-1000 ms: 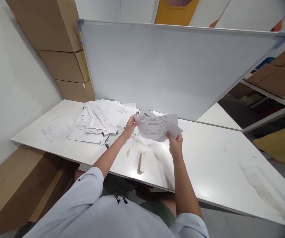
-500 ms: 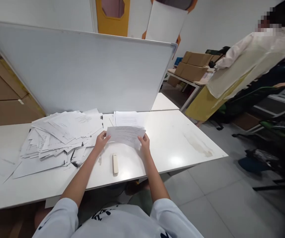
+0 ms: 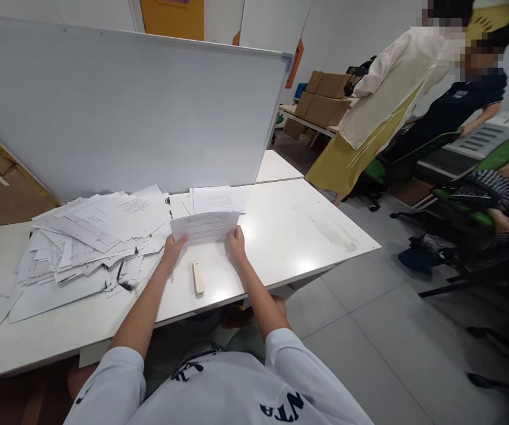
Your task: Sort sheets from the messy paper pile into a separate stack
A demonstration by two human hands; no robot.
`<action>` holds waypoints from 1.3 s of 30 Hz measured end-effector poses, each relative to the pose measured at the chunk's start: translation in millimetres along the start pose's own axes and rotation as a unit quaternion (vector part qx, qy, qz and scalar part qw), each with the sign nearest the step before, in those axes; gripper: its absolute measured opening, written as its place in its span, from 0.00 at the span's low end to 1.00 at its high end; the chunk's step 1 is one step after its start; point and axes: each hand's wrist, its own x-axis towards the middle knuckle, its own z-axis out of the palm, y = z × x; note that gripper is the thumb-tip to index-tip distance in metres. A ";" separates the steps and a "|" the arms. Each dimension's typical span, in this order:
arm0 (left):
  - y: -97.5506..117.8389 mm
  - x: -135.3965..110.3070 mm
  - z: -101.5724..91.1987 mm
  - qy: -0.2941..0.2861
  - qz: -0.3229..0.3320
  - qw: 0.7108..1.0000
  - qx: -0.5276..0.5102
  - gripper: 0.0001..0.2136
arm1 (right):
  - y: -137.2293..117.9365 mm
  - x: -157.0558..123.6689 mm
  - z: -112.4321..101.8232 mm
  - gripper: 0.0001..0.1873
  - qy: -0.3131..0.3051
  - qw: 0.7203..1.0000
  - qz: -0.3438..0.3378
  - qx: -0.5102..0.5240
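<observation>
1. Two bare hands hold 1 white printed sheet of paper (image 3: 204, 228): the left hand (image 3: 173, 249) at its lower left, the right hand (image 3: 237, 243) at its lower right.
2. Fingers on both hands close in a narrow pinch on the sheet's bottom edge, with the fingertips partly hidden behind it.
3. The sheet is held above the middle of a long white tabletop (image 3: 281, 236).
4. At 9 o'clock from the hands, a loose heap of white printed papers (image 3: 90, 236) lies close by.
5. At 12 o'clock, a smaller stack of white papers (image 3: 214, 199) sits against a large, grey-framed whiteboard (image 3: 121, 106).
6. At 6 o'clock, a cream plastic stapler (image 3: 198, 278) lies just below the hands.
7. At 2 o'clock, well apart, 1 person in a cream top and mustard-yellow skirt (image 3: 382, 112) stands on the floor.
</observation>
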 end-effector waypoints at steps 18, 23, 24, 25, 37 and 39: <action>36.6 -73.9 -6.4 -0.001 0.142 0.989 0.032 0.20 | -101.5 -43.6 -100.8 0.16 -0.124 0.988 -0.002 -0.087; 41.9 -121.8 3.0 -0.030 0.111 0.986 0.123 0.20 | -87.7 -129.9 -160.1 0.23 -0.196 0.944 0.257 -0.074; 38.0 -125.0 6.5 -0.043 0.106 0.983 0.141 0.21 | -80.4 -142.7 -168.2 0.23 -0.193 0.936 0.281 -0.089; 32.4 -126.4 9.5 -0.054 0.103 0.981 0.152 0.22 | -72.9 -152.6 -174.7 0.24 -0.183 0.931 0.296 -0.105; 11.0 -137.8 17.4 -0.207 0.126 0.909 0.340 0.16 | -61.1 -166.6 -193.8 0.23 -0.150 0.906 0.356 -0.174; 13.2 -138.2 18.1 -0.208 0.114 0.906 0.351 0.16 | -62.9 -167.4 -195.0 0.23 -0.137 0.907 0.359 -0.171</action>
